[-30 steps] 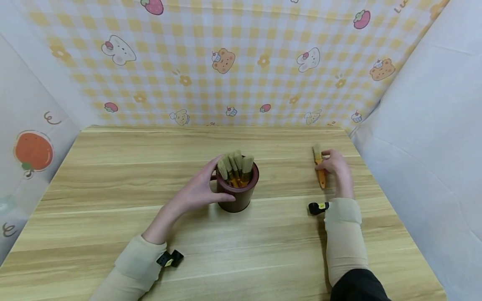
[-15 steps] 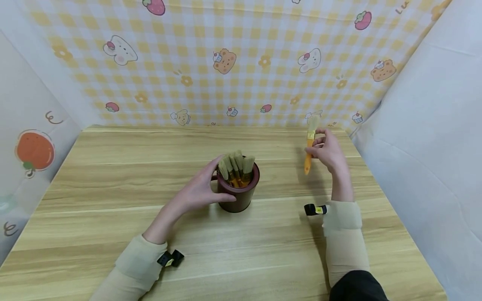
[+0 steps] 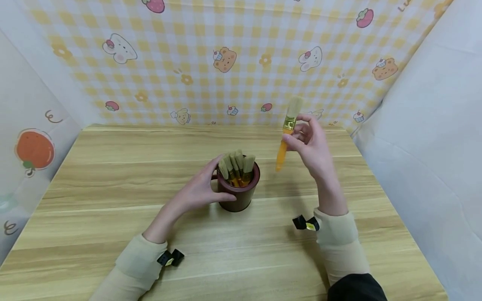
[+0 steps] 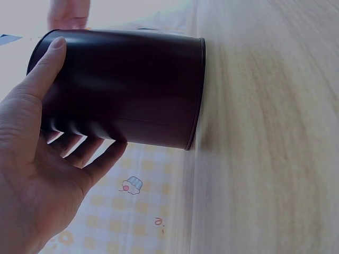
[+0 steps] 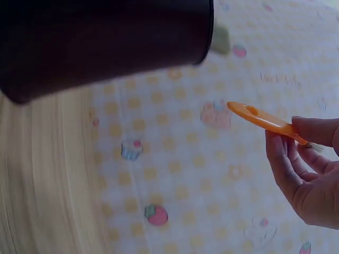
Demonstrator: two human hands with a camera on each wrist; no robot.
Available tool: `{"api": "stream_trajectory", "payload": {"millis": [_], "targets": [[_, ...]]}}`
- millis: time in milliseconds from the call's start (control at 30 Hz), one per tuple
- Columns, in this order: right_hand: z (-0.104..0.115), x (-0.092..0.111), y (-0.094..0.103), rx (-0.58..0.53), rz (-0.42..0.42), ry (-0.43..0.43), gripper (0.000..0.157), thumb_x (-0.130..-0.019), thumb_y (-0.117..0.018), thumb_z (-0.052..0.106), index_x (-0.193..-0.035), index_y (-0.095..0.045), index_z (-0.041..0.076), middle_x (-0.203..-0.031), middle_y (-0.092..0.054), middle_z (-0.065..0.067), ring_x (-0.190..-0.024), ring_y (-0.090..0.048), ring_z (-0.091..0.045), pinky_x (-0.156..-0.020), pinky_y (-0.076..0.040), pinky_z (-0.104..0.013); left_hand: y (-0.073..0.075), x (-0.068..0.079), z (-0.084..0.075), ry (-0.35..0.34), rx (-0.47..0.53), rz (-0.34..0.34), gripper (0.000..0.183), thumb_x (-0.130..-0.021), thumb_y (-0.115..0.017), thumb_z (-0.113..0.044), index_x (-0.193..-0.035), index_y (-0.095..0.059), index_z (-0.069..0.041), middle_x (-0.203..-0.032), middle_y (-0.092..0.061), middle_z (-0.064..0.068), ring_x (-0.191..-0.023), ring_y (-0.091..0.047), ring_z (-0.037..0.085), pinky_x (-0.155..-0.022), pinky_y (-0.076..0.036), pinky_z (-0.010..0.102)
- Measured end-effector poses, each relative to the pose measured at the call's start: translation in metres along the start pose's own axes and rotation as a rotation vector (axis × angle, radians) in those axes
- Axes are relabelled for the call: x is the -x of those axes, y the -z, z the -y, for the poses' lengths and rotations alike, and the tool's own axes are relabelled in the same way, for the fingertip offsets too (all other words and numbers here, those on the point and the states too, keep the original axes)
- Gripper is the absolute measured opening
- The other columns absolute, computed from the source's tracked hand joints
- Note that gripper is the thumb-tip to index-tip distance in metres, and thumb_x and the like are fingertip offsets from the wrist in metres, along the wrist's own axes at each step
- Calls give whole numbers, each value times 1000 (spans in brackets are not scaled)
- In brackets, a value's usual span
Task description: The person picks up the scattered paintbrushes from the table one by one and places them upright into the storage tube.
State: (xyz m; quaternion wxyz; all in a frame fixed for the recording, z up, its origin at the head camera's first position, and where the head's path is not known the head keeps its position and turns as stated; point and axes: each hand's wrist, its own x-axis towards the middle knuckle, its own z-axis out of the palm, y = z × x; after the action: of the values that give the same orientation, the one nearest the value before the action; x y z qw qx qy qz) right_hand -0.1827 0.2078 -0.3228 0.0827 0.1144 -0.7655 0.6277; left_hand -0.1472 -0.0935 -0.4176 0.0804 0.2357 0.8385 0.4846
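My left hand [image 3: 197, 189] grips a dark brown cup [image 3: 236, 201] from its left side. In the left wrist view the thumb lies on the near wall of the cup [image 4: 127, 84], the fingers on the other side. Several paintbrushes [image 3: 235, 165] stand in it, bristles up. My right hand [image 3: 314, 146] pinches a separate paintbrush [image 3: 282, 152] by its orange handle, raised above the table to the right of the cup. Its pale bristles point up and slightly right. The right wrist view has the handle's end [image 5: 254, 114] pointing toward the cup, apart from it.
The cup stands on a wood-grain table [image 3: 113, 175]. A yellow checked cloth [image 3: 241, 83] with cartoon prints hangs behind it. White cloth walls close off the left and the right [image 3: 425, 146]. Each wrist carries a small black camera.
My right hand has lifted the paintbrush off the table and carried it leftward, nearer the cup. The left hand and the cup have stayed in place.
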Motion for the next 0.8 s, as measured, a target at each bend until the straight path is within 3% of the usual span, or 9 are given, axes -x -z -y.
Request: {"api": "stream_trajectory", "payload": {"millis": [200,300,533,800], "targets": [[12,14,-29,-198,-8,99,45,-91,-65,-14,-118,-49,17,-92,-61,0,-77,-70,-11,-69,-66,-31,0,1,-2,-11,-2,-3,113,-75,-93,-38,-162,-22,-36,-163,-37,3,-144,-48,30,-118,-45,52],[13,19,-40,-214,26,133,41,-93,-63,-13,-117,-48,16,-93,-61,-1,-81,-72,-12,-71,-67,-34,0,1,-3,-10,-3,-3,113,-74,-94,-37,-162,-22,-36,-163,-38,2,-144,-48,30,-118,-46,52],[13,27,-55,-134,132,161,30,-93,-67,-8,-116,-51,4,-96,-66,-8,-85,-72,-14,-74,-67,-40,0,1,-3,-19,0,-3,112,-75,-93,-36,-162,-23,-35,-164,-37,2,-145,-47,30,-118,-46,52],[13,32,-63,66,174,157,38,-90,-73,-6,-123,-55,-2,-106,-68,-17,-94,-68,-10,-74,-63,-23,1,2,-2,-28,7,-9,110,-76,-93,-36,-161,-23,-37,-162,-39,0,-145,-47,26,-118,-46,51]]}}
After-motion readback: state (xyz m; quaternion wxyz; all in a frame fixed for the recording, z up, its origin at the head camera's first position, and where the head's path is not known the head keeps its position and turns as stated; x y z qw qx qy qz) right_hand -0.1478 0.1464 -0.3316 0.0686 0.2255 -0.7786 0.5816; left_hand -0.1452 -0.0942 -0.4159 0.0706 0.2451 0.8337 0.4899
